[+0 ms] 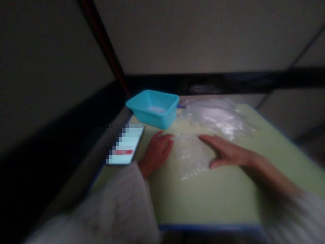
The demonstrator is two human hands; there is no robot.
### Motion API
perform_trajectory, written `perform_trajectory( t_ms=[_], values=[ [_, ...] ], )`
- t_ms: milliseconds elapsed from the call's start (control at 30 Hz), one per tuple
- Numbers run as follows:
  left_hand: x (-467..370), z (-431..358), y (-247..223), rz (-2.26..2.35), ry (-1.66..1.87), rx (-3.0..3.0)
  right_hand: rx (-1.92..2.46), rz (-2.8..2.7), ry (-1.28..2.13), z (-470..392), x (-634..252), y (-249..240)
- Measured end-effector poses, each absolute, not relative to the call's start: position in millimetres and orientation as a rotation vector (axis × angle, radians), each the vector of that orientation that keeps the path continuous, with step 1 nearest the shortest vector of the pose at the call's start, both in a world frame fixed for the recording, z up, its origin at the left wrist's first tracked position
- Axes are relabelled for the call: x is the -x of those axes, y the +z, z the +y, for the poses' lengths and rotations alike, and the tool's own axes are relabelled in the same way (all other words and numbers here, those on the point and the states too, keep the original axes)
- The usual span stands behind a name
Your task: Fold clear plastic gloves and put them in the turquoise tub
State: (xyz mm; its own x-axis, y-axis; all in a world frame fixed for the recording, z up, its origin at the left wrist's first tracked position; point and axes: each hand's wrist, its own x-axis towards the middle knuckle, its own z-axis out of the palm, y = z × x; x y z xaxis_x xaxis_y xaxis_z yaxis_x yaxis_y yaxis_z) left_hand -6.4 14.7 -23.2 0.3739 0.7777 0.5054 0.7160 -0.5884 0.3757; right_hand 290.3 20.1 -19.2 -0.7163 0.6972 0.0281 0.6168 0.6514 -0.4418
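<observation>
A clear plastic bag (191, 156) lies flat on the pale green table (208, 203), between my two hands. At its upper left corner, my left hand (157, 149) has its fingers bent and thumb close to them, seemingly pinching the edge; blur hides the exact contact. My right hand (225, 150) rests along the bag's right side, thumb and fingers spread apart, fingertips at the upper right corner and thumb near the lower right.
A turquoise plastic basin (167, 118) stands at the back left, with something whitish inside. A heap of clear plastic bags (218, 117) lies at the back right. A phone or tablet with a lit screen (130, 142) is at the left edge. Walls close in behind and left.
</observation>
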Motion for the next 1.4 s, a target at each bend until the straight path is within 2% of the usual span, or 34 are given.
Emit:
perform_trajectory(
  t_ms=[267,700,900,1067,1267,1400],
  values=[
    [9,19,-30,1.445,0.902,-2.447,1.149,-2.638,0.575,14,-293,-17],
    [6,20,-27,1.425,0.718,-2.583,1.06,-2.704,0.298,12,-269,-32],
    [5,14,-30,1.344,0.769,-2.515,1.031,-2.695,0.312,11,-267,-30],
    [-3,1,-24,0.95,0.64,-2.338,0.896,-2.534,0.536,4,-260,-22],
    [-9,-2,-27,0.844,0.735,-2.077,0.761,-2.115,1.035,-2,-251,-21],
    [-8,3,-32,0.864,0.774,-1.968,0.789,-2.029,1.158,2,-252,-29]
  ],
)
